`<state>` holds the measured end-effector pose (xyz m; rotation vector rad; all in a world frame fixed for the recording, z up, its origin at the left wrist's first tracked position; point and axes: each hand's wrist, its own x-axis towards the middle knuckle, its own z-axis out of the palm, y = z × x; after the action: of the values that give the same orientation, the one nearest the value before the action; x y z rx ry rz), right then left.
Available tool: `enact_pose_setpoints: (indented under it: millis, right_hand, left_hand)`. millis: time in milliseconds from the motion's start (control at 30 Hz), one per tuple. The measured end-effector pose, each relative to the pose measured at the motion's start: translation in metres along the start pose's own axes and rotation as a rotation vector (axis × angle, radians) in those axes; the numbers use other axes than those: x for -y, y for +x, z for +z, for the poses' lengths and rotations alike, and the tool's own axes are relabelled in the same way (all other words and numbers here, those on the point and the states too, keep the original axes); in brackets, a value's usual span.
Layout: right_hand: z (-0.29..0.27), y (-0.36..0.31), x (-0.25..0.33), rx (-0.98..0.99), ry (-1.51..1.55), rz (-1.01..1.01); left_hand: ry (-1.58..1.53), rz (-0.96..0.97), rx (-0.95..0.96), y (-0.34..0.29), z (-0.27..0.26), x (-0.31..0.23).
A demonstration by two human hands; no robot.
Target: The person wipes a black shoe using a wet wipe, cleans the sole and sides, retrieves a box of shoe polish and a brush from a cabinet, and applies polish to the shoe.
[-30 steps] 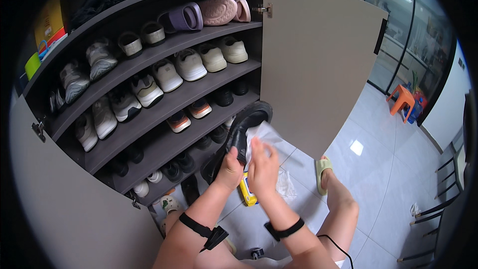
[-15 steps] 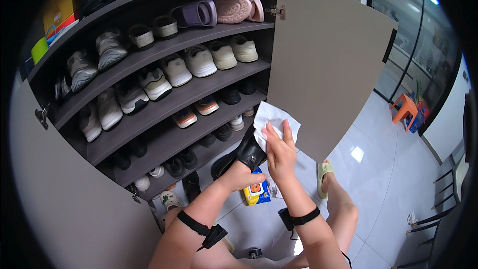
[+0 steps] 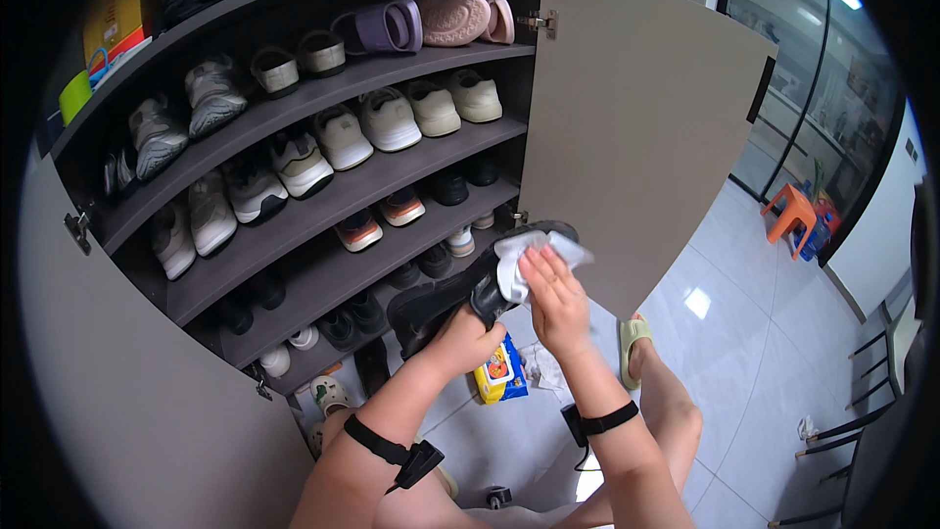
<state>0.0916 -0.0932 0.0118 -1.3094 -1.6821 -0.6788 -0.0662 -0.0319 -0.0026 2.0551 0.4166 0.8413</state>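
Note:
My left hand (image 3: 460,343) holds a black shoe (image 3: 487,300), its fingers mostly hidden by the shoe. Another dark, shoe-like shape (image 3: 421,313) shows left of that hand; whether it is a separate shoe I cannot tell. With fingers close together, my right hand (image 3: 560,309) presses a white wipe (image 3: 512,269) against the shoe's upper end. The wipe is bunched and slightly blurred. Below the hands, a yellow and blue wipes pack (image 3: 511,387) lies on the floor beside a crumpled white wipe (image 3: 543,368).
A dark shoe cabinet (image 3: 294,103) holds rows of shoes and slippers. Its right door (image 3: 636,118) and left door (image 3: 127,362) stand open. An orange stool (image 3: 789,211) is far right, dark chairs (image 3: 862,431) nearer. A clog (image 3: 331,393) sits near the cabinet's base.
The shoe has tilted so more of its dark length shows, up and to the right. The wipe has gone from spread flat to bunched, and my right hand lies lower over it.

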Motion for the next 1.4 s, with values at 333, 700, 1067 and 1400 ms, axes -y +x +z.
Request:
enact_pose_setpoints:
  millis: [333,700,1067,1400]
  right_hand:
    - [0.036,-0.040,0.089,0.074,0.325,0.316]
    - [0.055,-0.035,0.095,-0.108,0.473,0.509]
    - [0.045,-0.033,0.087,-0.007,0.421,0.525]
    - [0.024,0.014,0.030,-0.135,0.269,0.490]
  left_hand:
    - [-1.510,-0.278,-0.161,0.006,-0.028,0.013]
    - [-1.493,-0.290,-0.245,0.003,-0.025,-0.006]
    - [-1.501,-0.221,-0.130,0.009,-0.012,-0.004]
    - [-1.273,-0.287,-0.065,0.001,0.010,-0.014]
